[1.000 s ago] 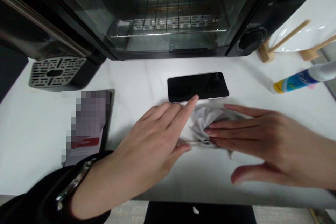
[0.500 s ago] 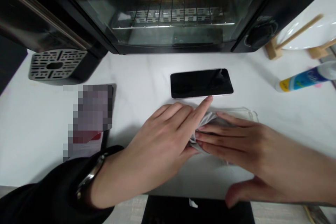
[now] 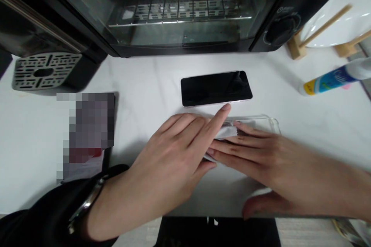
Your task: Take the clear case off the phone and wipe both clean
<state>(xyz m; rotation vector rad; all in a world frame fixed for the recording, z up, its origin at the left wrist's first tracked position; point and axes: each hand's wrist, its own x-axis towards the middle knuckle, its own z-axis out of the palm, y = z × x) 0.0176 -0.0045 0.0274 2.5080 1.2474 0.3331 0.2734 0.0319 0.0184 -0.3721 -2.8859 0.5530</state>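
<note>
A clear phone case (image 3: 265, 123) lies on the white counter, mostly covered by my hands. My left hand (image 3: 178, 144) is closed around its left end, thumb on the near side and index finger pointing outward; what lies under the palm is hidden. A light grey cloth (image 3: 227, 132) with a zigzag edge rests on the case. Pressing on that cloth are the outstretched fingers of my right hand (image 3: 257, 158), with the thumb held apart toward the counter's near edge. Just beyond my left index fingertip sits a phone (image 3: 216, 88) with a dark screen.
A black oven (image 3: 185, 48) with a glass door spans the back. At left stand a machine's drip tray (image 3: 48, 70) and a dark, blurred-out flat item (image 3: 108, 123). On the right are a blue and white tube (image 3: 327, 81) and a white plate (image 3: 327, 31) in a wooden rack.
The cloth was bunched up between my hands and now lies flatter, its zigzag edge showing. My right fingers have shifted slightly to the left. The whole view has moved a little.
</note>
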